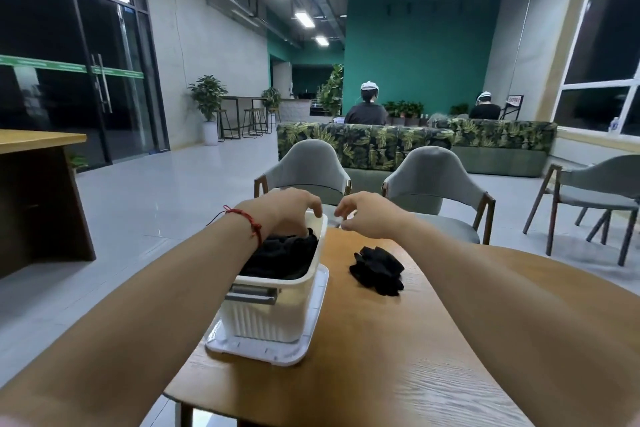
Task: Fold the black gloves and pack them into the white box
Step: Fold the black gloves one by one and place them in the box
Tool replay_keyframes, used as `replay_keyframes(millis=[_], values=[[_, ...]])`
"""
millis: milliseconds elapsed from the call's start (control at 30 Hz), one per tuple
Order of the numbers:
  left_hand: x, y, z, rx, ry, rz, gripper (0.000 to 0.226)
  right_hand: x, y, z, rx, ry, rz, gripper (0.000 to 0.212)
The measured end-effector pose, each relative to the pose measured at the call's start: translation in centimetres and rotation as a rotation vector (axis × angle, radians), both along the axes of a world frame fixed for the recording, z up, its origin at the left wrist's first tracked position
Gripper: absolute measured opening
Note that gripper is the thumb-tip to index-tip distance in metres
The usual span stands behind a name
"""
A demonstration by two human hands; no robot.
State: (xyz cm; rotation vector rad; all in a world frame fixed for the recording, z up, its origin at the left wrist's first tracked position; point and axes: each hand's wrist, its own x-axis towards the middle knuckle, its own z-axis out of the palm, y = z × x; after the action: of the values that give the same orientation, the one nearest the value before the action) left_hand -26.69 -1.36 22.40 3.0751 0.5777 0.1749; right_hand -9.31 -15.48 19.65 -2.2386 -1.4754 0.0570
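Nearest, two bare forearms stretched forward over a wooden desk (pixel 381 340). On the left part of the desk, a white box (pixel 273 312) with ribbed walls and a grey handle (pixel 252 295) at its near end, standing on a flat white lid (pixel 311 333). Inside the box, packed gloves (pixel 284 256), a black heap filling it nearly to the rim. To the right of the box and apart from it, loose gloves (pixel 377 270), also black, lying crumpled on the bare wood.

Further on, a red string bracelet (pixel 246 218) around the left wrist. Left grip (pixel 294 210) over the far end of the box, fingers bent downward, tips against the packed gloves just inside the far rim; pinching or only pressing, impossible to tell. Right grip (pixel 367 215) near it, above the far edge of the desk and clear of the box, fingers loosely curled, nothing in it.

Beyond the desk, two grey chairs (pixel 304 166) side by side, a third at the right edge. Behind them, a leaf-patterned sofa (pixel 363 146). Past the sofa, two seated people (pixel 367 111) with backs turned, white headgear on both, before a green wall (pixel 415 45). Far left, dark glass doors (pixel 100 80), a potted plant (pixel 207 97) and bar stools (pixel 254 121).
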Motion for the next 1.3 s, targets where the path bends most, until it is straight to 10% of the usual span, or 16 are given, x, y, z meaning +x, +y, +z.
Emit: replay_keyframes(millis=[400,567,867,1300], values=[[9.6,-10.0,-7.1,0.072,0.119,-0.024,0.011,6.6,-9.3,-10.0,-0.149,-0.015,-0.140,0.027],[6.6,-16.3,-7.2,0.033,0.197,-0.062,0.041,6.4,-7.8,-15.7,-0.209,-0.096,-0.071,0.042],[9.8,-11.5,-21.4,-0.240,-0.256,0.081,0.021,5.6,-11.2,-18.3,0.304,0.344,-0.272,0.050],[9.8,-10.5,-22.5,-0.309,-0.233,0.055,0.058,4.2,-17.7,-18.8,0.787,0.535,-0.636,0.023]])
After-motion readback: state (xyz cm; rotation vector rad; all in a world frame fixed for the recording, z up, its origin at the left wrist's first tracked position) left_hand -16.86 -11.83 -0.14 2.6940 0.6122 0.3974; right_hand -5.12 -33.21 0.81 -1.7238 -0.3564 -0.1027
